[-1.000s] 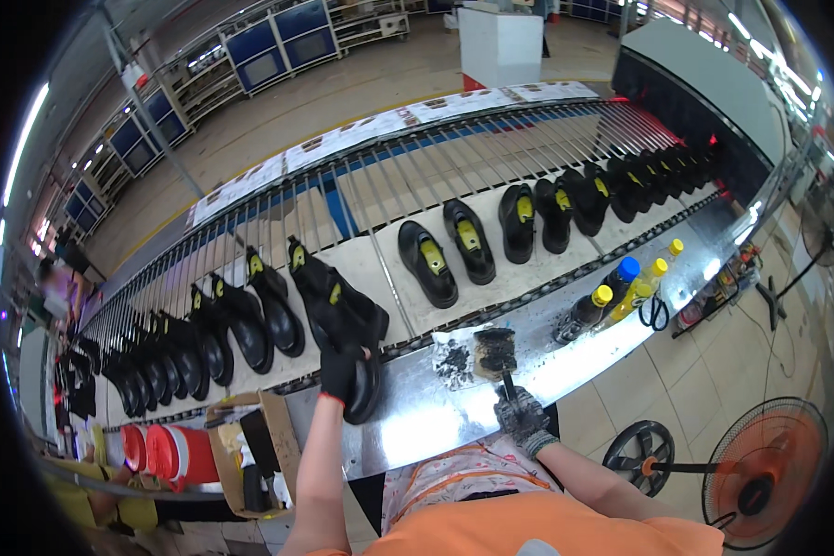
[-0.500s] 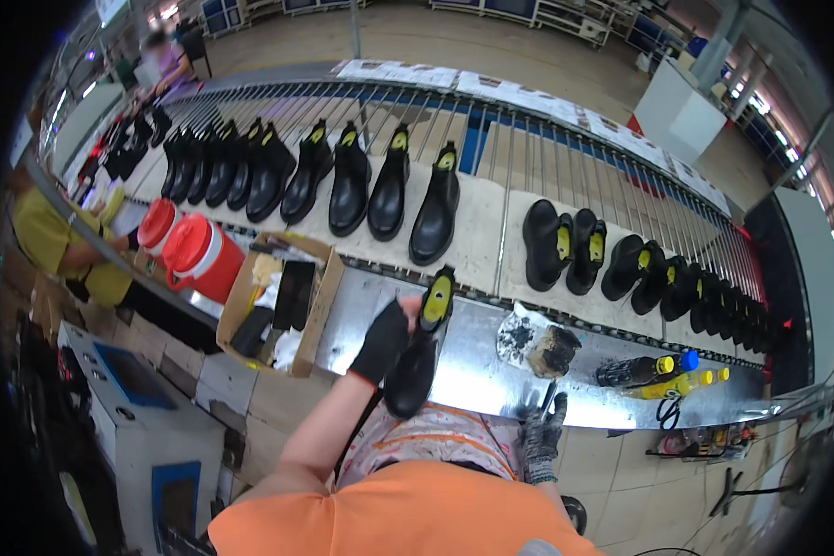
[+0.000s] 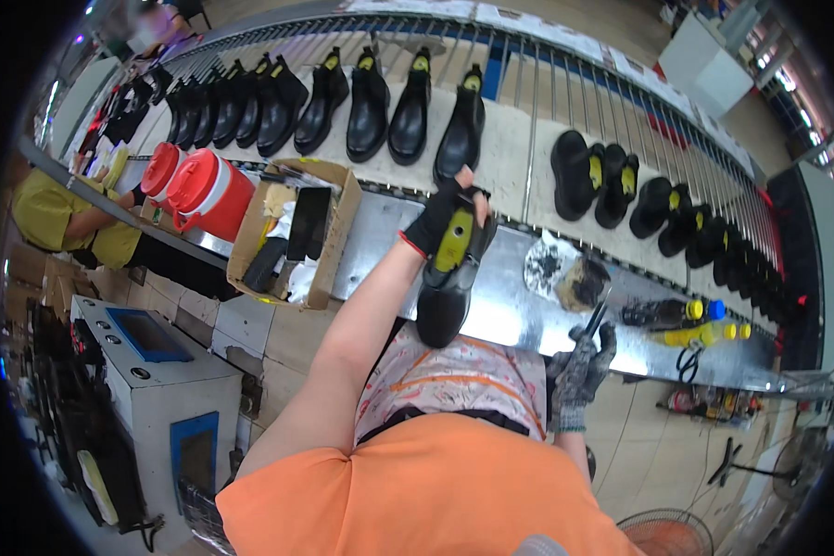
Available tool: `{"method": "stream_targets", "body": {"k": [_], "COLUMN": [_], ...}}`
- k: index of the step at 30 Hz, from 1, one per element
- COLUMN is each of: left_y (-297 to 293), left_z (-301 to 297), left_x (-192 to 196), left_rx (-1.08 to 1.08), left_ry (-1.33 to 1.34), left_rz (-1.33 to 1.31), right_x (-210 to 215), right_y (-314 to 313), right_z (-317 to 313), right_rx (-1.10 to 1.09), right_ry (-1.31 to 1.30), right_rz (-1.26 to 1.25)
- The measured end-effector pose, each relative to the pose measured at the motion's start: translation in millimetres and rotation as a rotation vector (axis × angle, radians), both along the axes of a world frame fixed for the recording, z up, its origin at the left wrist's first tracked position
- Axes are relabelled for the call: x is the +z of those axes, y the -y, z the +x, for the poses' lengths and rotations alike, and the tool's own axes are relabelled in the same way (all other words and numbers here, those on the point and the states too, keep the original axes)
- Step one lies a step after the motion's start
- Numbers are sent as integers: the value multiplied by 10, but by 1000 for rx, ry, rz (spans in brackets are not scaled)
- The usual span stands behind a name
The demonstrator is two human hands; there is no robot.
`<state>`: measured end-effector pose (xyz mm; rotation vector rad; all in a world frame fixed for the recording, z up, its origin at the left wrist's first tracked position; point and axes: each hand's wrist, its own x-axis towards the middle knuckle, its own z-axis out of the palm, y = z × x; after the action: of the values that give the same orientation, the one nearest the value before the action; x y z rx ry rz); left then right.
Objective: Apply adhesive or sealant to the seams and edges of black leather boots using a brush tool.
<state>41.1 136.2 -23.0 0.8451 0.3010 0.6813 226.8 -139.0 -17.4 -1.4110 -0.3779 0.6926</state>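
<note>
My left hand [image 3: 435, 221], in a black fingerless glove, grips the upper edge of a black boot [image 3: 443, 313] with a yellow insole. The boot tilts toe toward me over the metal ledge, its opening facing up. My right hand [image 3: 584, 366], in a stained grey knit glove, is closed around a slim dark tool [image 3: 597, 320] whose exact kind I cannot make out. Just beyond that tool lie a dark-stained pad [image 3: 584, 283] and a black-smeared white sheet [image 3: 550, 263]. A standing black boot [image 3: 461, 130] is just past my left hand.
Black boots [image 3: 322, 109] line the roller conveyor at left, shoes [image 3: 579, 176] at right. A cardboard box [image 3: 338, 243], red jugs [image 3: 208, 190], bottles [image 3: 663, 313] and scissors [image 3: 688, 360] sit along the metal ledge [image 3: 510, 320]. A person in yellow-green [image 3: 51, 218] works at left.
My left hand has carried the boot forward, closer to the standing row. My right hand has come up with the slim tool, nearer the stained pad. The whole view has shifted somewhat.
</note>
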Motion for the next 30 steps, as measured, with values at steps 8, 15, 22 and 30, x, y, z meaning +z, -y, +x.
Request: {"method": "stream_targets", "body": {"k": [8,15,22,30], "left_y": [203,202,176,160], "left_z": [-30,183,259,229], "left_x": [552,616,621,577], "left_rx": [-73,-151,-151,-156], "left_ry": [269,262,323,326], "left_rz": [374,491,606,590], "right_x": [247,1163,1332,1301], "right_y": [-65,-336,-394,-449], "right_z": [175,373,259,233], "right_rx": [272,790,846,861], "right_ry": [-446,1089,1181,1183], "right_rz": [53,-63,-109,-187]}}
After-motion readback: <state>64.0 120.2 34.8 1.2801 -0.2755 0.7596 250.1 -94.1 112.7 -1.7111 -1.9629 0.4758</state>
